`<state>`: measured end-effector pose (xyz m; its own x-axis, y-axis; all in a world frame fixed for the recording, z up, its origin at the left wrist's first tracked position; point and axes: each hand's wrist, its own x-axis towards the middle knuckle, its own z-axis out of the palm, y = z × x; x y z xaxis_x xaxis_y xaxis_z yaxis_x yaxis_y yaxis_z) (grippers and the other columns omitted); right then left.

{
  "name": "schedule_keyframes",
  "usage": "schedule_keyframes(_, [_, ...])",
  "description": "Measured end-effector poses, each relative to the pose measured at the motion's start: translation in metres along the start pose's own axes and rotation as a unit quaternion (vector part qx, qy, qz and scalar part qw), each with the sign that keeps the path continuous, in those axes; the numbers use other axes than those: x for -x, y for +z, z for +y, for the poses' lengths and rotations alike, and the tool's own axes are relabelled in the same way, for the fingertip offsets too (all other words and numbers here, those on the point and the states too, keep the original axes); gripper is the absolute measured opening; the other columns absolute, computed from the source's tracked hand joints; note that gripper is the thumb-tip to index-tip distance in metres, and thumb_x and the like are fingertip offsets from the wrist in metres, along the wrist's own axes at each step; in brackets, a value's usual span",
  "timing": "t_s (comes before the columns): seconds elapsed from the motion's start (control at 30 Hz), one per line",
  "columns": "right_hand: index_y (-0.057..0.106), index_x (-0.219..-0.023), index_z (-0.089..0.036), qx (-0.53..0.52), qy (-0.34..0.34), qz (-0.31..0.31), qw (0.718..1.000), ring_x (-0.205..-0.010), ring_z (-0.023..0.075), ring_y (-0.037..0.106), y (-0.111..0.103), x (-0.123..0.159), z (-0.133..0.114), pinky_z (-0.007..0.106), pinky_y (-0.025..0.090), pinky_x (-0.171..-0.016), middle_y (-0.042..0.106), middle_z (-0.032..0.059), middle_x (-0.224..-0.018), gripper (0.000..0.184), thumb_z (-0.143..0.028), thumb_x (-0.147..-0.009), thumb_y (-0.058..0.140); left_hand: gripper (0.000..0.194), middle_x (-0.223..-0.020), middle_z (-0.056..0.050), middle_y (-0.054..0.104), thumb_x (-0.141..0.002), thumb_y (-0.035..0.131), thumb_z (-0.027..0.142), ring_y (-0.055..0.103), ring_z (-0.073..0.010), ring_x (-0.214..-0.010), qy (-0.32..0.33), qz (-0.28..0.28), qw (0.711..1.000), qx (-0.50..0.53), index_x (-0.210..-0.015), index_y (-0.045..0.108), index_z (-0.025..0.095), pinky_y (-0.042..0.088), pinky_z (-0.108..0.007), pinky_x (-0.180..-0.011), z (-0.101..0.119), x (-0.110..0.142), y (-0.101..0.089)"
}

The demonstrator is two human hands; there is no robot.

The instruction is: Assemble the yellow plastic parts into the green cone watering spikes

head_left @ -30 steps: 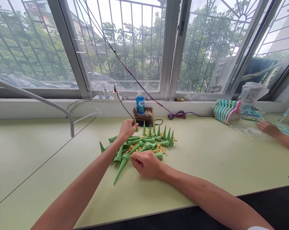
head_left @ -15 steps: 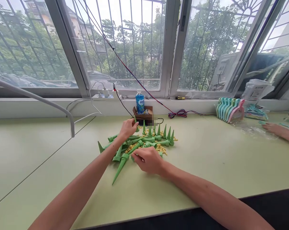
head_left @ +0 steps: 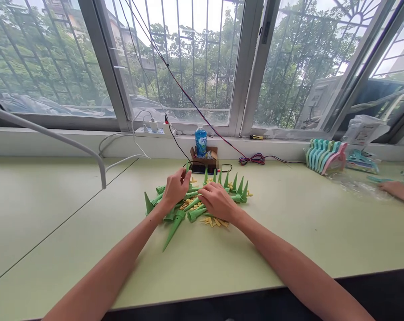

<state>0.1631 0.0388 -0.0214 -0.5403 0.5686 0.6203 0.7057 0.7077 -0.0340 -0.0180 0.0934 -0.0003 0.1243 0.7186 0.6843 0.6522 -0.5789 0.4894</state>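
Note:
My left hand (head_left: 175, 191) is closed around a green plastic watering spike (head_left: 187, 167), whose tip points up past the fingers. My right hand (head_left: 218, 203) reaches over the middle of the pile with its fingers curled together; whatever they pinch is hidden. Loose green spikes (head_left: 174, 229) lie around both hands, some with their wide collars facing me. Small yellow plastic pieces (head_left: 216, 222) are scattered among them and beside my right wrist. Behind the pile, a row of green spikes (head_left: 235, 182) stands upright on their collars.
A blue bottle (head_left: 201, 141) stands in a small cardboard box (head_left: 213, 156) by the window, with a phone (head_left: 202, 169) before it. Bundled cable (head_left: 252, 159) and pastel hangers (head_left: 324, 156) lie further right. Another person's hand (head_left: 391, 187) rests at the far right. A grey tube (head_left: 55, 133) arches at left.
My right hand has moved forward from the near edge of the pile to its middle. My left hand keeps the spike at the back. The whole view has shifted slightly.

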Motion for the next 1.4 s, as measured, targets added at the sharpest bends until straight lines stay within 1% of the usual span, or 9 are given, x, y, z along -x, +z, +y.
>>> schedule_keyframes(0.03, [0.064, -0.097, -0.018, -0.006, -0.026, -0.017, 1.000, -0.092, 0.0209, 0.051, -0.001, -0.001, -0.003, 0.035, 0.040, -0.086, 0.064, 0.0091, -0.096, 0.028, -0.030, -0.102, 0.040, 0.029, -0.055, 0.005, 0.045, -0.094, 0.045, 0.040, 0.039, -0.0104, -0.047, -0.006, 0.011, 1.000, -0.004, -0.072, 0.047, 0.020, 0.032, -0.024, -0.054, 0.000, -0.001, 0.000])
schedule_keyframes(0.13, [0.064, -0.102, -0.020, -0.021, -0.052, -0.059, 0.997, -0.100, 0.0218, 0.048, -0.002, -0.004, -0.013, 0.038, 0.039, -0.091, 0.064, 0.0088, -0.103, 0.032, -0.035, -0.104, 0.035, 0.029, -0.054, 0.004, 0.049, -0.093, 0.046, 0.039, 0.042, -0.0109, -0.048, -0.016, 0.030, 0.999, -0.016, -0.072, 0.051, 0.020, 0.034, -0.024, -0.056, 0.001, 0.000, -0.002])
schedule_keyframes(0.33, [0.062, -0.108, -0.021, -0.013, -0.055, -0.113, 0.992, -0.103, 0.0223, 0.046, 0.001, -0.002, -0.021, 0.041, 0.038, -0.095, 0.058, 0.0089, -0.106, 0.038, -0.044, -0.104, 0.032, 0.032, -0.051, 0.004, 0.048, -0.091, 0.048, 0.042, 0.041, -0.0116, -0.048, -0.038, 0.009, 0.999, -0.017, -0.069, 0.054, 0.019, 0.035, -0.025, -0.056, 0.002, 0.003, -0.002])
schedule_keyframes(0.67, [0.059, -0.114, -0.022, -0.003, -0.046, -0.124, 0.991, -0.108, 0.0229, 0.043, 0.008, 0.002, -0.025, 0.043, 0.034, -0.100, 0.055, 0.0088, -0.108, 0.041, -0.049, -0.103, 0.031, 0.031, -0.049, 0.004, 0.047, -0.090, 0.049, 0.041, 0.042, -0.0121, -0.048, -0.043, 0.003, 0.999, -0.029, -0.069, 0.058, 0.019, 0.034, -0.026, -0.057, -0.003, 0.006, 0.002])
schedule_keyframes(0.8, [0.058, -0.116, -0.021, -0.005, -0.046, -0.115, 0.992, -0.108, 0.0232, 0.044, 0.011, 0.002, -0.025, 0.044, 0.034, -0.100, 0.056, 0.0093, -0.108, 0.041, -0.049, -0.102, 0.032, 0.032, -0.050, 0.003, 0.049, -0.090, 0.048, 0.042, 0.043, -0.0126, -0.049, -0.041, 0.003, 0.999, -0.031, -0.071, 0.059, 0.019, 0.035, -0.026, -0.058, -0.002, 0.007, 0.002])
schedule_keyframes(0.97, [0.060, -0.110, -0.020, -0.011, -0.046, -0.102, 0.994, -0.105, 0.0237, 0.046, 0.011, 0.002, -0.025, 0.044, 0.036, -0.098, 0.057, 0.0094, -0.104, 0.039, -0.049, -0.102, 0.035, 0.032, -0.051, 0.003, 0.052, -0.090, 0.048, 0.042, 0.046, -0.0131, -0.049, -0.041, 0.004, 0.999, -0.030, -0.070, 0.060, 0.019, 0.037, -0.026, -0.059, -0.002, 0.008, 0.002])
schedule_keyframes(1.1, [0.061, -0.103, -0.018, -0.023, -0.039, -0.086, 0.995, -0.102, 0.0235, 0.046, 0.004, 0.000, -0.028, 0.042, 0.038, -0.096, 0.058, 0.0104, -0.105, 0.038, -0.047, -0.102, 0.035, 0.030, -0.054, 0.002, 0.056, -0.090, 0.049, 0.042, 0.051, -0.0133, -0.050, -0.048, 0.017, 0.998, -0.027, -0.076, 0.062, 0.019, 0.039, -0.026, -0.060, 0.000, 0.007, 0.000])
schedule_keyframes(1.23, [0.062, -0.102, -0.018, -0.046, -0.017, -0.047, 0.998, -0.102, 0.0226, 0.047, -0.006, 0.002, -0.026, 0.040, 0.039, -0.095, 0.060, 0.0106, -0.107, 0.034, -0.038, -0.104, 0.035, 0.028, -0.052, 0.003, 0.056, -0.089, 0.051, 0.042, 0.051, -0.0133, -0.048, -0.078, 0.038, 0.996, -0.005, -0.084, 0.063, 0.018, 0.040, -0.025, -0.059, 0.006, 0.009, -0.006])
schedule_keyframes(1.4, [0.066, -0.103, -0.018, -0.052, 0.021, 0.027, 0.998, -0.099, 0.0227, 0.049, -0.009, 0.006, -0.010, 0.039, 0.041, -0.091, 0.062, 0.0098, -0.103, 0.025, -0.034, -0.100, 0.047, 0.026, -0.046, 0.008, 0.053, -0.086, 0.055, 0.038, 0.050, -0.0140, -0.045, -0.097, -0.013, 0.995, 0.012, -0.103, 0.056, 0.019, 0.041, -0.026, -0.062, 0.013, 0.020, -0.012])
